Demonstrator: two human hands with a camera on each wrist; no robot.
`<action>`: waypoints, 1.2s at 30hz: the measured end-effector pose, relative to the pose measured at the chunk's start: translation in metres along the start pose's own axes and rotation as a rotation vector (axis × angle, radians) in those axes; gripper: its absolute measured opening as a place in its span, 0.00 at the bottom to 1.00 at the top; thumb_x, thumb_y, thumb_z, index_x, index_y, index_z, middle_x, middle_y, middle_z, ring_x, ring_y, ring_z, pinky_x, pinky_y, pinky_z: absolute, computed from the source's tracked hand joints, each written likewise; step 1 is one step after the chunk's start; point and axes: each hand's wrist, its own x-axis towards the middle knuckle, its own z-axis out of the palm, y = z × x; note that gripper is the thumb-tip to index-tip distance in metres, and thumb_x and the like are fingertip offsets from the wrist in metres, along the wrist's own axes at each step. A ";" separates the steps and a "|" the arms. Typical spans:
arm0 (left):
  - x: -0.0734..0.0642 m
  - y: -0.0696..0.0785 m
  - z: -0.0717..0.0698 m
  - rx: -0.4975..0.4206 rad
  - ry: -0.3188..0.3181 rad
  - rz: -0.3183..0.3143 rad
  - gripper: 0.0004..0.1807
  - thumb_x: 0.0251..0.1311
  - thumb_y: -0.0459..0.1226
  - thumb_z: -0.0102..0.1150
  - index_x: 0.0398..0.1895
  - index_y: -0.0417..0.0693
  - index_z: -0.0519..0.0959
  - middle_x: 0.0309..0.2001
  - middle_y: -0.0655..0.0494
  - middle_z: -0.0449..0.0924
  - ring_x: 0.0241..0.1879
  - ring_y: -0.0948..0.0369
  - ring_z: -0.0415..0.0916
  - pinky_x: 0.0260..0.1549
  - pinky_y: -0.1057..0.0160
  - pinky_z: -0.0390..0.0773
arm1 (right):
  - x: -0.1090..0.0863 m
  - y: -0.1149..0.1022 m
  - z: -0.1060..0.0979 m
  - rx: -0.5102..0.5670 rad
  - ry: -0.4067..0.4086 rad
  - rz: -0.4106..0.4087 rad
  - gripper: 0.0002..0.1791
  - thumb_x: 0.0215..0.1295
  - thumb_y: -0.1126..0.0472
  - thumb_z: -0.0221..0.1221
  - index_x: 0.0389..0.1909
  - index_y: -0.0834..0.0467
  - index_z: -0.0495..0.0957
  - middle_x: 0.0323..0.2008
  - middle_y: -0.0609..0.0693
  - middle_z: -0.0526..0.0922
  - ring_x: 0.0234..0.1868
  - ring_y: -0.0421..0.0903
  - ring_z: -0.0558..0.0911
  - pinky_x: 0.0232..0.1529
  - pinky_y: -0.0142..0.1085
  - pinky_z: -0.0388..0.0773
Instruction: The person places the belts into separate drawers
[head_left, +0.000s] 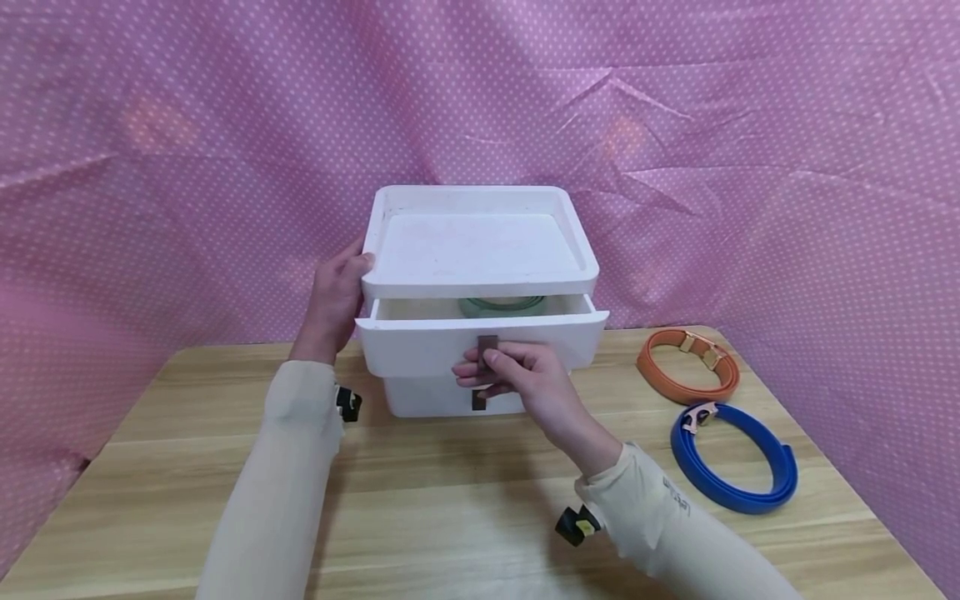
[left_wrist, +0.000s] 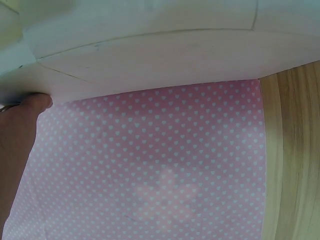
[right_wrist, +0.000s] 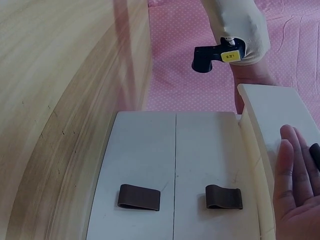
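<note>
A white drawer cabinet (head_left: 480, 246) stands on the table, its top drawer (head_left: 420, 346) pulled partly out. Inside that drawer lies a coiled green belt (head_left: 498, 308), partly hidden by the cabinet top. My left hand (head_left: 335, 292) rests against the cabinet's left side near the top front corner; its fingertips are partly hidden. With thumb and fingers, my right hand (head_left: 528, 379) pinches the brown pull tab (head_left: 487, 343) on the top drawer. Below, in the right wrist view, two shut drawers carry brown tabs, a nearer-the-table tab (right_wrist: 139, 197) and an upper tab (right_wrist: 223, 197).
To the right on the wooden table (head_left: 420, 508) lie a coiled orange belt (head_left: 678, 387) and a coiled blue belt (head_left: 735, 496), each with a metal buckle. A pink dotted cloth (head_left: 225, 167) hangs behind the cabinet and along the sides.
</note>
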 end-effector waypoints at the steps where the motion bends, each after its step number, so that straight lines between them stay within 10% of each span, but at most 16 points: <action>1: 0.000 0.000 0.000 0.000 0.001 -0.001 0.29 0.70 0.42 0.46 0.73 0.48 0.62 0.72 0.49 0.61 0.69 0.52 0.60 0.66 0.56 0.64 | 0.000 0.000 0.000 0.001 0.001 0.000 0.17 0.75 0.61 0.50 0.51 0.70 0.79 0.44 0.60 0.85 0.47 0.56 0.84 0.50 0.64 0.75; 36: -0.003 0.002 0.000 -0.009 -0.001 -0.034 0.29 0.70 0.43 0.46 0.74 0.51 0.62 0.72 0.50 0.62 0.69 0.51 0.61 0.65 0.54 0.66 | 0.004 0.003 0.000 0.002 0.025 -0.015 0.18 0.75 0.61 0.50 0.51 0.71 0.79 0.44 0.60 0.85 0.47 0.56 0.85 0.47 0.57 0.80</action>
